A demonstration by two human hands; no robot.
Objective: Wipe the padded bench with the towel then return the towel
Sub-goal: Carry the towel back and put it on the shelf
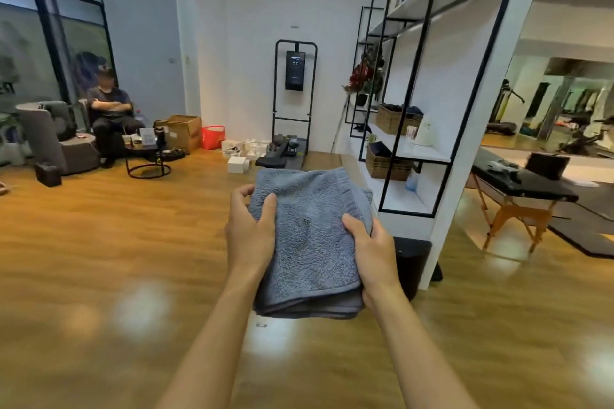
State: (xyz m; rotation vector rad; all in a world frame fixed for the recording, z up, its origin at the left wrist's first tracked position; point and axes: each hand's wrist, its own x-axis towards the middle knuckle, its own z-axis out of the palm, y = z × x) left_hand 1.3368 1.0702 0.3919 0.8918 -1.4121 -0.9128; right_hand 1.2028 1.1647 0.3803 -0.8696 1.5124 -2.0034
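A folded grey-blue towel is held out in front of me above the wooden floor. My left hand grips its left edge with the thumb on top. My right hand grips its right edge the same way. The padded bench, black on top with orange wooden legs, stands at the right, beyond the white shelf wall. Small objects and a dark box lie on the bench top.
A black-framed white shelf unit with wicker baskets stands just right of the towel, a black bin at its foot. A seated person, a round table, cardboard boxes and a black stand occupy the back left.
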